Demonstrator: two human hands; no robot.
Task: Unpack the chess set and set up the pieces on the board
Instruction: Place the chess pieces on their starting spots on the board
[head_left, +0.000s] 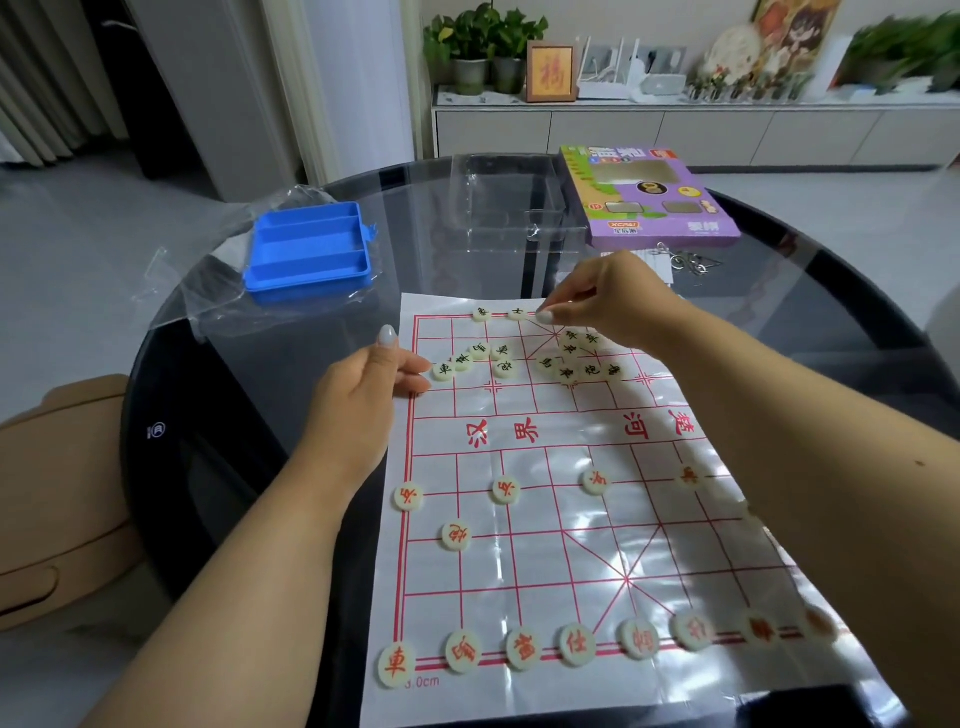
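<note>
While the left hand (363, 384) rests at the left edge of the board (571, 519), thumb raised and fingers loosely curled, its fingertips lie just beside a black-marked piece (444, 370) without gripping it. The right hand (618, 301) reaches over the far edge of the board, fingers curled downward, and pinches a pale piece (544, 316) at the far line, right of two black pieces (517, 313) already placed there. Loose black pieces lie in two clusters (576, 358) on the far half, under and near the right hand. Red pieces (576, 644) form a row along the near edge, with further red pieces (506, 489) on the near half. A blue tray (306, 249) on a plastic bag (208, 291) sits far left on the table (171, 467); a clear insert (509, 202) and purple box (654, 197) sit far right.
</note>
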